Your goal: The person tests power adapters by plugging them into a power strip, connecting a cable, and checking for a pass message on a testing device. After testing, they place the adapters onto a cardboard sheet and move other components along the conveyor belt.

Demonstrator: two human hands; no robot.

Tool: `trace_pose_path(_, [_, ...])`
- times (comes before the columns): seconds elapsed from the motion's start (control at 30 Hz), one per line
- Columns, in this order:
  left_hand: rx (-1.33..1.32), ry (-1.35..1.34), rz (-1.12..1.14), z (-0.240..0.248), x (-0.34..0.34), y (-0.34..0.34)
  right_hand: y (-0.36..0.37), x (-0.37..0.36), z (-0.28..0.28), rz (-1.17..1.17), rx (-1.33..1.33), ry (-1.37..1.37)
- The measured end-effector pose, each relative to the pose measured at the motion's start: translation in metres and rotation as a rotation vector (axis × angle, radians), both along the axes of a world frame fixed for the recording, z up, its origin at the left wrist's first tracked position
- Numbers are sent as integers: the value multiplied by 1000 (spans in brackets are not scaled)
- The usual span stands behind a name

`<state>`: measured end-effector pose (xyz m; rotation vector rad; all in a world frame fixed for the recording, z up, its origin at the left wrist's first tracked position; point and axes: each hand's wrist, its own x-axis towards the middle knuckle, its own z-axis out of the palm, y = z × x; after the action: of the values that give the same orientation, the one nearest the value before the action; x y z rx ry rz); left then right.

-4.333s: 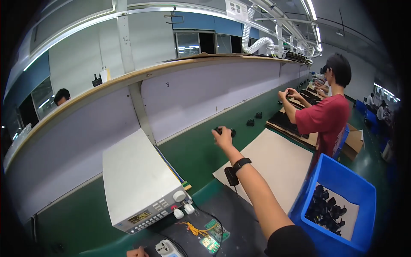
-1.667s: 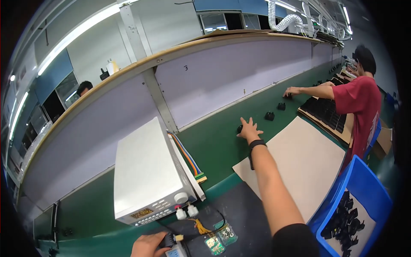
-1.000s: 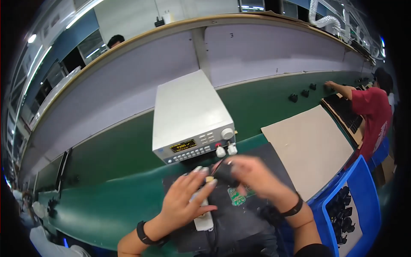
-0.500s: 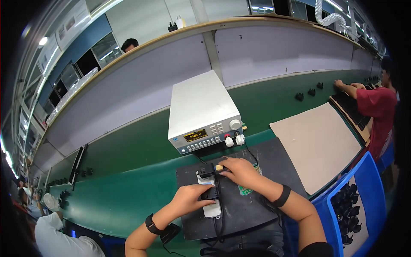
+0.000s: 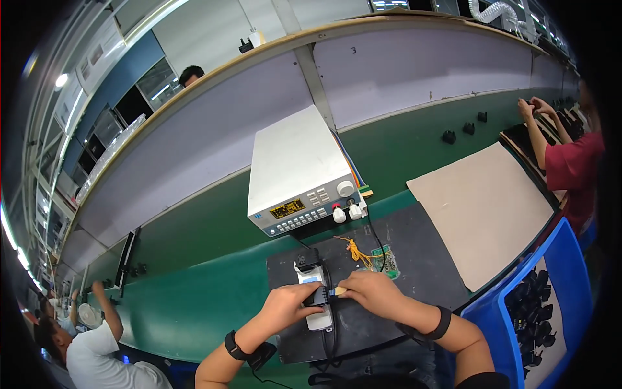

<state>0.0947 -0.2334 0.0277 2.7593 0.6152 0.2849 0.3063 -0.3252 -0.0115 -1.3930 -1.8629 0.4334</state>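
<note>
Head view showed the left hand with thumb and fingers clamped on a black adapter over the white power strip, while the right hand pinched a yellowish connector at the adapter's right side. Joining or parting the two seemed the step in hand, though whether the connector was seated could not be told; the next move appeared to call for a steady adapter and a straight line.
</note>
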Motion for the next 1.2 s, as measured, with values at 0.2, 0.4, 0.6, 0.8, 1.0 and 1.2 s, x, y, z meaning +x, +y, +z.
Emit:
trace_pose_path(0.2, [-5,-32,1,-1,1,1,5,-1,-6,68,-8,55])
trace_pose_path(0.4, [110,-117,-147,12,6,5,7,11,7,105,289,-158])
trace_pose_path(0.6, [458,-142,17,13,17,33,-42,-13,-24,-93,37,-482])
trace_pose_path(0.8, [173,78,66,6,30,72,-47,-37,-39,-71,-122,-633])
trace_pose_path(1.0, [277,-235,64,95,2,15,-47,-20,-31,54,-237,-595])
trace_pose_path(1.2, [374,-70,661,16,-100,161,-3,122,102,-140,-372,410])
